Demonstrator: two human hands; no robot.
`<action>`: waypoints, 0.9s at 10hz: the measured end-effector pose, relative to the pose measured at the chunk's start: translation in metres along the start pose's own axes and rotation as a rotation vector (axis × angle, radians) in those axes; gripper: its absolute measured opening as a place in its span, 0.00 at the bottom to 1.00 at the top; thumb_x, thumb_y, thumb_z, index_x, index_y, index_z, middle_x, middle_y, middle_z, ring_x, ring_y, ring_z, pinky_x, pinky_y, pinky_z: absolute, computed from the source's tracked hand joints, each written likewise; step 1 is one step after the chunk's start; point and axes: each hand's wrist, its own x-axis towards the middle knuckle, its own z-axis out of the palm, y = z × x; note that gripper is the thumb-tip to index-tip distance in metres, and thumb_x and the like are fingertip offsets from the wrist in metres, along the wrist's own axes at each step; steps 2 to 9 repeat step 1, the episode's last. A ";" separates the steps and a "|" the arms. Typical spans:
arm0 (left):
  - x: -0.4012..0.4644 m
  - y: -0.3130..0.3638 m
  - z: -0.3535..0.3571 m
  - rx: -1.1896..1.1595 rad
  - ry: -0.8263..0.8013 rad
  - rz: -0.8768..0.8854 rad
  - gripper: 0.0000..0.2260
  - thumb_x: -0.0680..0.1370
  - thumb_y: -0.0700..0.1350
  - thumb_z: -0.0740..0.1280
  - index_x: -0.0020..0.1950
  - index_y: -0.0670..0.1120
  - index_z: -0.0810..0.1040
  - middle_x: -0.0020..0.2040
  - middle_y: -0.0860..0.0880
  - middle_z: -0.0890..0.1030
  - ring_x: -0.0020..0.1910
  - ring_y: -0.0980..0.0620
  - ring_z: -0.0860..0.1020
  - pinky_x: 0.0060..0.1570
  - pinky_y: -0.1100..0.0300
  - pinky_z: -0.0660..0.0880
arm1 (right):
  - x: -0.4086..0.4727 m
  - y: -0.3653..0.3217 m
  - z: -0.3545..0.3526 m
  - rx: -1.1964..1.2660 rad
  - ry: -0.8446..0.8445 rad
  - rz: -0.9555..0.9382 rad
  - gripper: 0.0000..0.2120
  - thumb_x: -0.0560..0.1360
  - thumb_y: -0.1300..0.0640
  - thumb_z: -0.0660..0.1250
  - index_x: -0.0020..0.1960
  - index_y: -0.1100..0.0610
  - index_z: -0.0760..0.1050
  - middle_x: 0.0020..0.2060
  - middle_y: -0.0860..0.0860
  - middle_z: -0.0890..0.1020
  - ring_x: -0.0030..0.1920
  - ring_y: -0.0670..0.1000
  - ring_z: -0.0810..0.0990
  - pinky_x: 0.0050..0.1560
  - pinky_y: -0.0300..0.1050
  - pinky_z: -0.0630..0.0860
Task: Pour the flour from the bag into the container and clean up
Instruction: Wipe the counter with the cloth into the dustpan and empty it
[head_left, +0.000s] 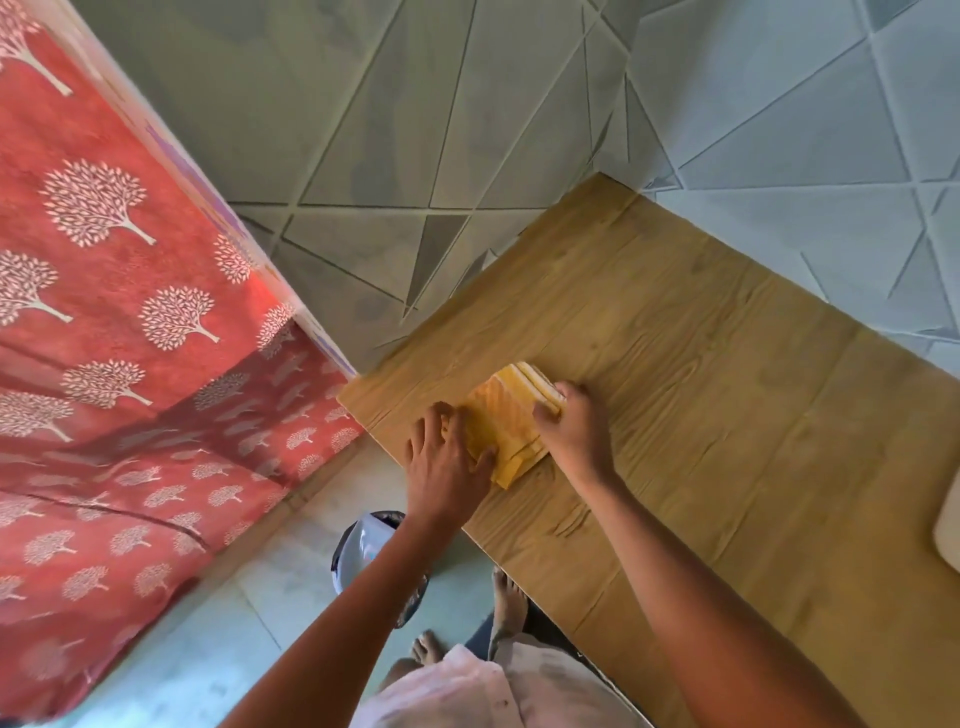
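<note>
**So, looks like we're deep into the cleanup part**

Honestly I think the pouring is done, judging by what's on the table. No flour bag that I can pick out, and no loose flour on the wood-grain tabletop (727, 415) either. There's a pale rounded thing (946, 525) cut off at the right edge that could be the container, but too little of it shows to say for sure.

What's actually in hand is a folded yellow-orange cloth (506, 431), lying flat on the table near its left edge. The left hand (447, 457) is spread open and pressed flat on the near-left end of the cloth, fingers splayed, not gripping anything. The right hand (569, 431) is curled loosely over the far-right side, fingertips on the folded layers. It's pinning or pinching the edge rather than holding the cloth up.

Down on the floor by the person's bare feet sits a round dark bin (374, 566) with something white and crumpled inside. Might be the emptied bag, can't tell.

My guess: wiping or folding the cloth away is about all that's left.
</note>
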 end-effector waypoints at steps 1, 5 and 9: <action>-0.001 0.001 -0.002 -0.039 0.021 -0.046 0.32 0.77 0.61 0.69 0.76 0.50 0.65 0.73 0.47 0.67 0.72 0.44 0.64 0.72 0.44 0.67 | -0.010 0.007 -0.013 0.111 0.038 0.021 0.22 0.75 0.52 0.73 0.66 0.60 0.77 0.57 0.55 0.82 0.59 0.54 0.80 0.57 0.51 0.81; -0.001 0.001 -0.002 -0.039 0.021 -0.046 0.32 0.77 0.61 0.69 0.76 0.50 0.65 0.73 0.47 0.67 0.72 0.44 0.64 0.72 0.44 0.67 | -0.010 0.007 -0.013 0.111 0.038 0.021 0.22 0.75 0.52 0.73 0.66 0.60 0.77 0.57 0.55 0.82 0.59 0.54 0.80 0.57 0.51 0.81; -0.001 0.001 -0.002 -0.039 0.021 -0.046 0.32 0.77 0.61 0.69 0.76 0.50 0.65 0.73 0.47 0.67 0.72 0.44 0.64 0.72 0.44 0.67 | -0.010 0.007 -0.013 0.111 0.038 0.021 0.22 0.75 0.52 0.73 0.66 0.60 0.77 0.57 0.55 0.82 0.59 0.54 0.80 0.57 0.51 0.81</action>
